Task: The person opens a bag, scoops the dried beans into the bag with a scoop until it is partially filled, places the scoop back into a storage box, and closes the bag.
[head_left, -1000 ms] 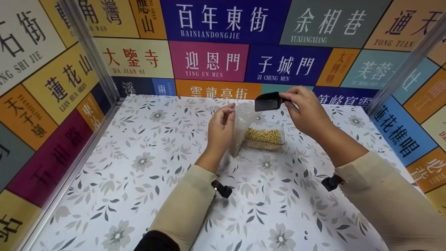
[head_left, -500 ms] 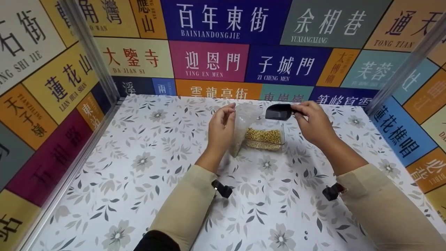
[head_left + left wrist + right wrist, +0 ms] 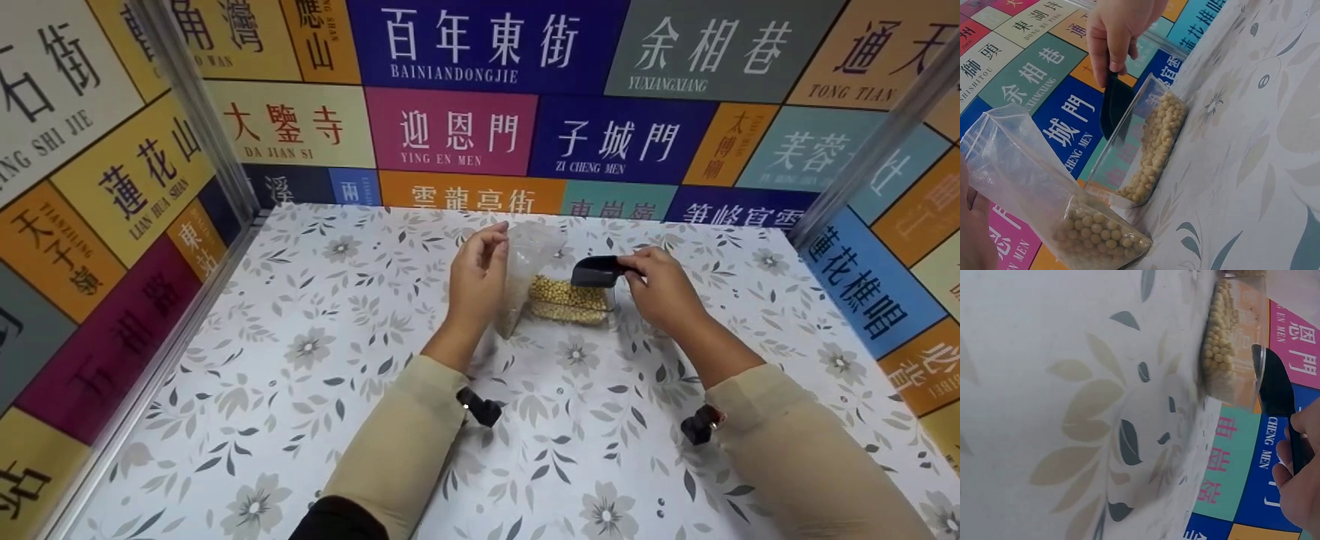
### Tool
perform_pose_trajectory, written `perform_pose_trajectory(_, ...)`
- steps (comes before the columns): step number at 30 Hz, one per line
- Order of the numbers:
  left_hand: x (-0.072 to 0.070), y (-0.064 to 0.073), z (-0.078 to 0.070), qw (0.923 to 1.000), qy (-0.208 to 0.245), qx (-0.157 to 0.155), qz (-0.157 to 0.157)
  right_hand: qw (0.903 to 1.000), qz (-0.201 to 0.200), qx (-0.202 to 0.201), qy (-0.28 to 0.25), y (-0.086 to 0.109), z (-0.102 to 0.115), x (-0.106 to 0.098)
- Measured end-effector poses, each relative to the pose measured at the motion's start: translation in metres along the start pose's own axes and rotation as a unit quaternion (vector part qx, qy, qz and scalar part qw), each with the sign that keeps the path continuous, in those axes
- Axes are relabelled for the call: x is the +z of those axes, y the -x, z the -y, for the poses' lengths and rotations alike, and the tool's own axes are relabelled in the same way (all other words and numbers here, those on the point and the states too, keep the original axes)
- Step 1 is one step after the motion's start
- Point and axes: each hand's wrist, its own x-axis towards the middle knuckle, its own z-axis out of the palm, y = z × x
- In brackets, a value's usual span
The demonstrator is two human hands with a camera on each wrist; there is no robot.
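My right hand [image 3: 664,289] pinches the handle of a small black scoop [image 3: 596,271], which is low over a clear plastic box [image 3: 612,298]. No beans show in the scoop's bowl. Pale yellow soybeans [image 3: 555,290] fill the lower part of the box. Just left of the box, my left hand [image 3: 478,274] holds a clear plastic bag [image 3: 534,244] upright by its side. More soybeans [image 3: 1095,233] lie in the bottom of that bag in the left wrist view. From the right wrist view, the scoop [image 3: 1276,385] overlaps the box's rim.
A white tablecloth [image 3: 315,420] with grey flowers and leaves covers the table. Printed panels [image 3: 450,131] with large characters wall it in at the back and both sides. Metal posts [image 3: 199,112] stand at the corners.
My right hand has brought the scoop from above and behind the box down and slightly right, close over the beans. My left hand and the bag have stayed in place.
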Motion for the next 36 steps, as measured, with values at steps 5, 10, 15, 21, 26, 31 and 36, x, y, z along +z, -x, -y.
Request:
perform_pose_trajectory(5, 0.000, 0.000, 0.000, 0.9999, -0.010, 0.006, 0.003, 0.9996, -0.008, -0.021, 0.019, 0.000, -0.002, 0.009)
perform_pose_trajectory(10, 0.000, 0.000, 0.000, 0.9999, -0.016, -0.002, 0.005, 0.9976, -0.015, -0.035, 0.059, 0.001, 0.002, 0.012)
perform_pose_trajectory(15, 0.000, 0.000, 0.000, 0.9999, -0.013, -0.006, 0.006, 0.9933, -0.021, -0.049, 0.102, 0.000, 0.007, 0.013)
perform_pose_trajectory(21, -0.001, 0.000, 0.000, 0.9998, -0.015, -0.010, 0.004, 0.9921, 0.002, -0.047, 0.116, -0.003, 0.012, 0.012)
perform_pose_trajectory(26, 0.000, 0.000, 0.001, 0.9999, -0.013, -0.007, 0.004, 0.9905, 0.035, -0.043, 0.126, -0.007, 0.018, 0.010)
perform_pose_trajectory(31, 0.000, 0.001, 0.001, 1.0000, -0.007, 0.003, 0.005, 0.9886, 0.066, -0.034, 0.131, -0.015, 0.022, 0.010)
perform_pose_trajectory(36, 0.000, 0.000, 0.001, 0.9998, 0.001, 0.016, 0.008, 0.9905, 0.079, -0.030, 0.109, -0.022, 0.017, 0.013)
